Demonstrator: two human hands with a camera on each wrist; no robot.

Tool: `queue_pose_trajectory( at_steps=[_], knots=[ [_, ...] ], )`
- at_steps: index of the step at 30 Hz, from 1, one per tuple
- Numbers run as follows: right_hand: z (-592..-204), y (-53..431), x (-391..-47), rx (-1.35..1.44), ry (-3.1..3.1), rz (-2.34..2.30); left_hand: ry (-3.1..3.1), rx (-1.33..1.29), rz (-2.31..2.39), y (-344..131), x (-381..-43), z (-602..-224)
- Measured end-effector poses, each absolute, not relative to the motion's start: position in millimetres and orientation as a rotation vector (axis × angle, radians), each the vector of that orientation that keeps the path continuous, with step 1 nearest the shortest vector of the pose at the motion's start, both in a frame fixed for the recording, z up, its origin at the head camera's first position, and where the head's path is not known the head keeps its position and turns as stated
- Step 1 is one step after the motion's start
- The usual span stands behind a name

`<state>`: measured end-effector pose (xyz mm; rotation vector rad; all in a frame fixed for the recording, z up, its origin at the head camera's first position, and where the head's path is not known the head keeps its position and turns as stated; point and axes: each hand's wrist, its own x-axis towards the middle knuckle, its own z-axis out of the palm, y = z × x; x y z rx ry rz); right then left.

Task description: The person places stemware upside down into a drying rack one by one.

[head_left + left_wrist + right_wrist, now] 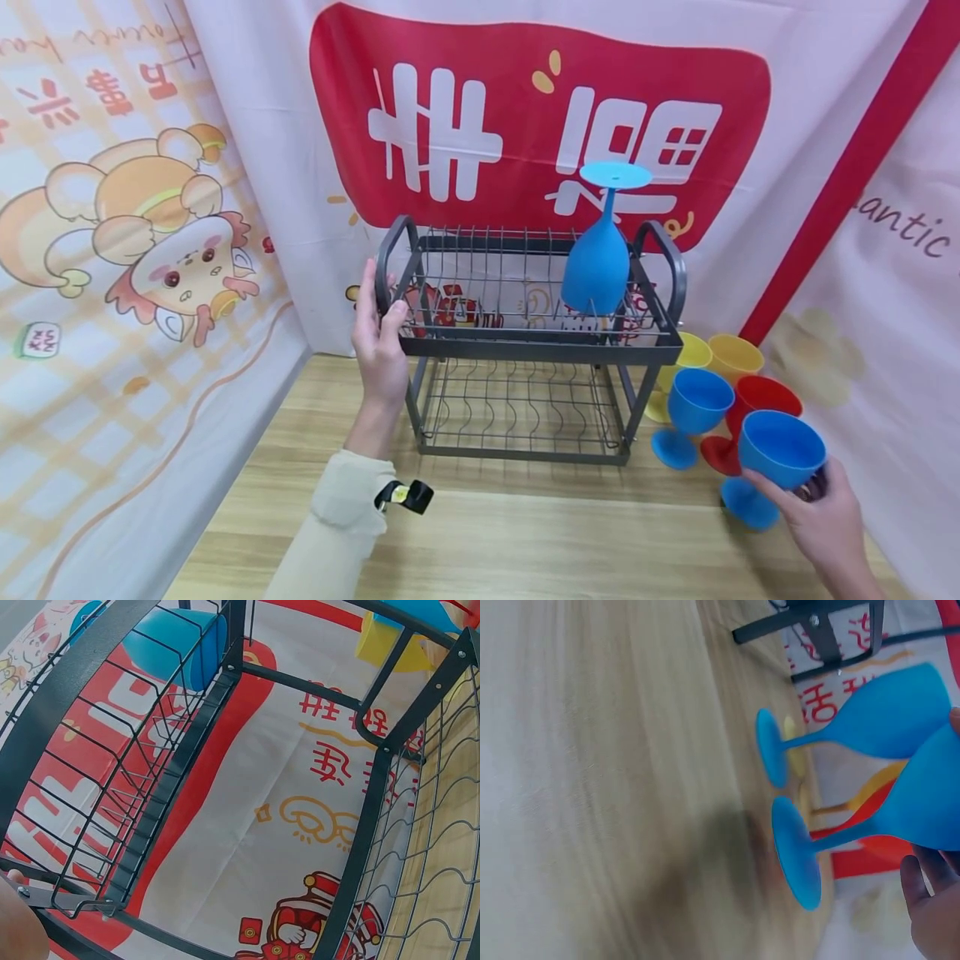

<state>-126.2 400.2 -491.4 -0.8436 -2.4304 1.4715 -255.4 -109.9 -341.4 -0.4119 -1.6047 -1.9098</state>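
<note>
A dark two-tier dish rack [540,350] stands on the wooden table. My left hand [381,350] grips its left side by the upright handle, thumb in front; in the left wrist view only a bit of that hand shows at the lower left edge. On the upper tier a blue goblet [597,262] sits upside down, foot up, at the right end. Far to the right, my right hand [828,517] holds another blue goblet [780,462] by its bowl, between thumb and fingers. That goblet is upright; whether its foot touches the table I cannot tell.
Beside the rack's right end stand upright goblets: a blue one [699,404], a red one [768,392] and yellow ones [735,357] behind. Printed cloth [255,108] hangs behind and on both sides. The lower wire tier [525,408] sits just above the table [480,533].
</note>
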Motion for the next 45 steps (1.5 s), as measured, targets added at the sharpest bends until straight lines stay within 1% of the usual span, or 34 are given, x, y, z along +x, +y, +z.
queue_pose_trajectory(
  at_steps=[10, 27, 36, 45],
  knots=[
    [-467.7, 365.8, -125.8, -0.381, -2.532, 1.172, -1.588, -0.417, -1.911, -108.3, -254.9, -341.7],
    [-446.7, 313.5, -127.7, -0.026, -2.546, 1.006, -1.597, -0.422, -1.921, -109.4, -255.8, -341.6],
    [-441.9, 271.1, -142.6, 0.218, -2.56, 0.98, -1.594, -0.425, -1.91, -112.8, -258.1, -343.1],
    [-443.8, 222.8, -157.0, 0.372, -2.602, 0.988, -1.593, -0.431, -1.918, -113.3, -258.2, -343.6]
  ],
)
